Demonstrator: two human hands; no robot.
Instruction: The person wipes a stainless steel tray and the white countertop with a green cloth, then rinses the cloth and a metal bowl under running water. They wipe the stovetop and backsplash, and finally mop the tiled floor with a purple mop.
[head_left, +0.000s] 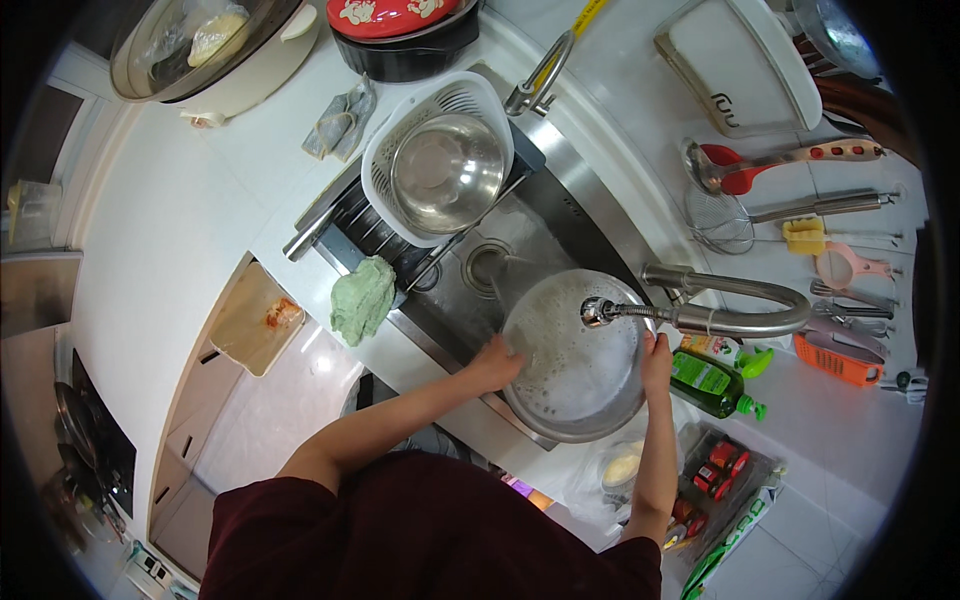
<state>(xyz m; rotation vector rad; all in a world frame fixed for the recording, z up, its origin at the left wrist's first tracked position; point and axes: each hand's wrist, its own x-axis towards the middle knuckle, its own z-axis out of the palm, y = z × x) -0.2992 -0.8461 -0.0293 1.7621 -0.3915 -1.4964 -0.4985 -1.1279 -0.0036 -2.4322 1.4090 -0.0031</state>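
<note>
A large round metal basin (577, 356) of cloudy, foamy water sits over the right part of the steel sink (480, 300), under the spray head of the curved faucet (720, 322). My left hand (496, 365) grips the basin's left rim. On the opposite rim, below the faucet, my right hand (655, 360) holds on with its fingers at the edge. Cloudy water lies or runs in the sink beside the basin. A white plastic colander (373, 169) with a steel bowl (448, 174) inside rests on a rack across the sink's left part.
A green cloth (363, 300) lies at the sink's front edge. Green dish soap (705, 384) stands right of the basin. Near my right forearm are a plastic bag (592, 487) and a tray of jars (720, 469). Utensils, including a ladle (780, 159), hang on the wall.
</note>
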